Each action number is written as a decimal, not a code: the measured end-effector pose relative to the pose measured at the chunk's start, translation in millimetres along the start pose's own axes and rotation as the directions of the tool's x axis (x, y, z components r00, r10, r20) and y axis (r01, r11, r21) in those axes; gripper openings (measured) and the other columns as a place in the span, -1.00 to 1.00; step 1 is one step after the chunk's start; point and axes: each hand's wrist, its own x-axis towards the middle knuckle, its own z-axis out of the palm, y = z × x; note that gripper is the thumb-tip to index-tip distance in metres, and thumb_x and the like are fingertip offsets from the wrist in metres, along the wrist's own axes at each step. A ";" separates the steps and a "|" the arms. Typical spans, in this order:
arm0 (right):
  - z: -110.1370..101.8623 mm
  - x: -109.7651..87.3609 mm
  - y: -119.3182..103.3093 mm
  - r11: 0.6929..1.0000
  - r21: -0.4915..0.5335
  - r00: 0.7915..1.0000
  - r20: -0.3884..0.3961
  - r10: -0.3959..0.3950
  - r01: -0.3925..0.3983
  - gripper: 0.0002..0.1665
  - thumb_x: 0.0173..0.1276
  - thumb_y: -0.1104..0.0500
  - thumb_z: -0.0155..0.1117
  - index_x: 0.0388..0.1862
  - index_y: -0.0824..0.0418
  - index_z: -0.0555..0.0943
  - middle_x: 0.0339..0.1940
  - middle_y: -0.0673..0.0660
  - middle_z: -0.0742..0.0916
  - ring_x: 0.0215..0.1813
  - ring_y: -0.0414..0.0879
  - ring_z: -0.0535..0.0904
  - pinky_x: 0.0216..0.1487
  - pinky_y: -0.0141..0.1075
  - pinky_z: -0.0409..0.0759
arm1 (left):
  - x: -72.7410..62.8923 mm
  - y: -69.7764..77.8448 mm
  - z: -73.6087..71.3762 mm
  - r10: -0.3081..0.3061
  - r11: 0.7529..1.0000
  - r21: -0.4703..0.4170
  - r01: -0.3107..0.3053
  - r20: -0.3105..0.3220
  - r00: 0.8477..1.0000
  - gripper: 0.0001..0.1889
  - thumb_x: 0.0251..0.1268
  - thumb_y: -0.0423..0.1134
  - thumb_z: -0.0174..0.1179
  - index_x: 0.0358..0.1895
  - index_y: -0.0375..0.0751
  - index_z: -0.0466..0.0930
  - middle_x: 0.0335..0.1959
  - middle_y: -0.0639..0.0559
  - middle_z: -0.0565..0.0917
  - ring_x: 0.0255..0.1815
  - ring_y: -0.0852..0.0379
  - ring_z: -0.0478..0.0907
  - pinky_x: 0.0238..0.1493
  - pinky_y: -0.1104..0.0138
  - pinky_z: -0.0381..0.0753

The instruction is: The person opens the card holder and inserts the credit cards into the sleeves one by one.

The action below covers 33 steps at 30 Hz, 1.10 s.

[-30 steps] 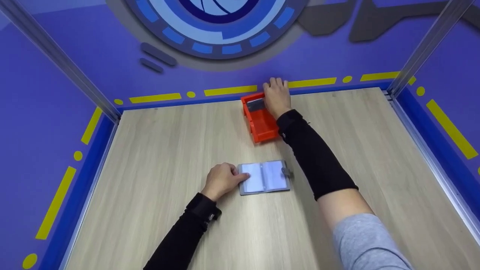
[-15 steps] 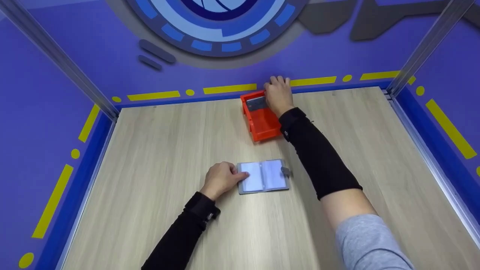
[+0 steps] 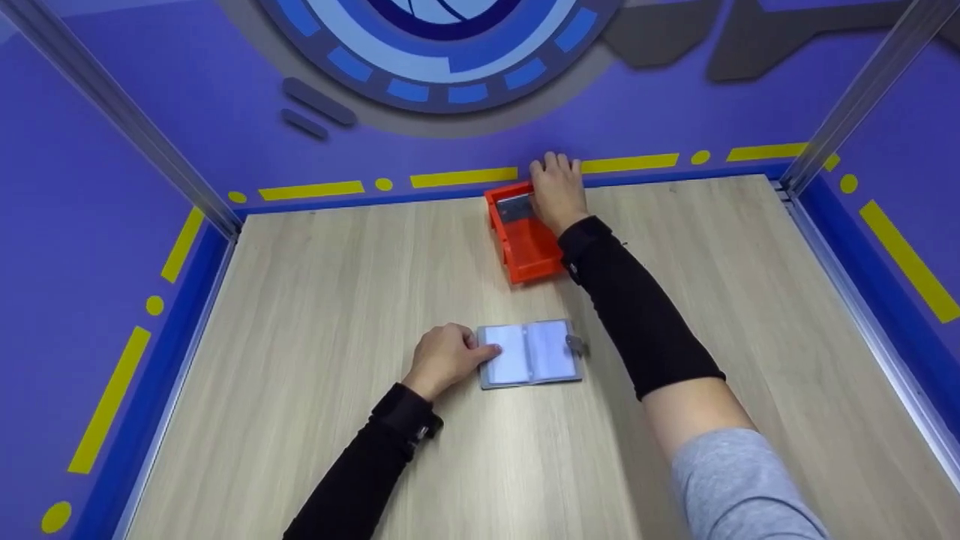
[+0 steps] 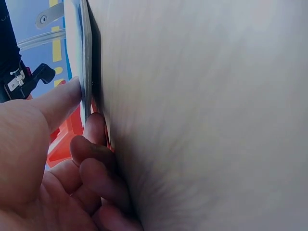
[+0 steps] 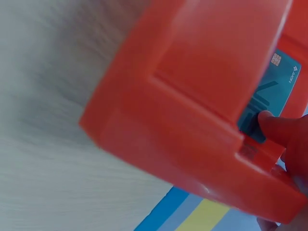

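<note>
A small grey card holder (image 3: 531, 353) lies spread open on the table, its pages clear sleeves and its snap strap at the right. My left hand (image 3: 444, 358) pinches its left edge; the left wrist view shows the thumb on top and a fingertip under the cover (image 4: 87, 62). Against the back wall stands a red plastic bin (image 3: 534, 251). My right hand (image 3: 557, 193) grips its rear rim, fingers over the back. In the right wrist view the thumb (image 5: 276, 126) presses on a dark teal bank card (image 5: 273, 89) inside; part of the card is hidden.
The wooden tabletop (image 3: 360, 300) is bounded by a blue back wall (image 3: 450, 161) and side walls with metal corner posts. A shadow falls beside the right forearm.
Both hands keep their places on the card holder and the bin. The head view shifts slightly.
</note>
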 end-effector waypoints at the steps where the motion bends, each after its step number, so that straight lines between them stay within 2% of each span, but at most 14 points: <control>1: -0.4 -0.4 0.1 1.000 -0.003 1.000 0.002 0.004 -0.004 -0.52 0.61 0.09 0.43 0.37 0.25 0.58 0.31 0.32 0.63 0.38 0.27 0.48 0.44 0.16 0.37 | -0.1 0.4 0.2 -0.001 1.000 0.000 0.001 0.002 1.000 -0.45 0.32 0.22 0.54 -0.63 0.06 0.47 -0.66 0.25 0.37 -0.58 0.21 0.33 -0.46 0.30 0.24; 10: -7.5 -1.9 2.5 1.000 -0.004 1.000 -0.008 0.002 -0.002 -0.62 0.69 0.06 0.33 0.32 0.21 0.66 0.32 0.30 0.64 0.39 0.27 0.48 0.44 0.16 0.35 | 0.7 0.6 0.4 -0.009 1.000 -0.007 0.009 0.002 1.000 -0.47 0.31 0.24 0.54 -0.61 0.06 0.50 -0.65 0.25 0.40 -0.57 0.19 0.36 -0.45 0.29 0.26; 20: -7.9 -7.6 7.3 0.997 0.057 0.994 -0.096 -0.048 0.054 -0.74 0.71 0.17 0.24 0.12 0.28 0.78 0.15 0.30 0.69 0.26 0.28 0.53 0.32 0.12 0.35 | -1.3 -0.6 3.0 0.004 1.000 -0.005 -0.004 0.004 1.000 -0.47 0.31 0.22 0.55 -0.63 0.07 0.50 -0.66 0.25 0.40 -0.58 0.20 0.34 -0.46 0.30 0.25; 23: -10.2 -9.8 9.1 0.996 0.054 0.995 -0.075 -0.066 0.070 -0.74 0.70 0.15 0.27 0.13 0.27 0.78 0.14 0.28 0.69 0.25 0.26 0.53 0.32 0.12 0.34 | -1.7 0.1 3.8 0.002 1.000 -0.001 -0.002 0.009 1.000 -0.47 0.31 0.23 0.55 -0.63 0.06 0.50 -0.66 0.25 0.40 -0.57 0.19 0.35 -0.46 0.29 0.25; 28: -23.0 -15.5 7.1 0.991 0.047 0.992 0.017 -0.124 0.123 -0.73 0.69 0.10 0.31 0.18 0.21 0.77 0.15 0.24 0.69 0.26 0.24 0.53 0.35 0.12 0.31 | -1.3 0.1 2.0 -0.007 1.000 0.009 0.007 0.011 1.000 -0.46 0.31 0.23 0.55 -0.63 0.06 0.49 -0.66 0.25 0.39 -0.57 0.19 0.34 -0.45 0.29 0.25; 33: -42.5 -21.0 1.9 0.985 0.118 0.987 0.086 -0.133 0.123 -0.81 0.70 0.10 0.28 0.06 0.20 0.70 0.05 0.20 0.70 0.19 0.21 0.56 0.34 0.09 0.36 | 0.4 0.1 -3.2 -0.014 1.000 0.012 0.014 0.010 1.000 -0.46 0.32 0.24 0.54 -0.62 0.06 0.49 -0.65 0.24 0.40 -0.56 0.18 0.35 -0.44 0.28 0.26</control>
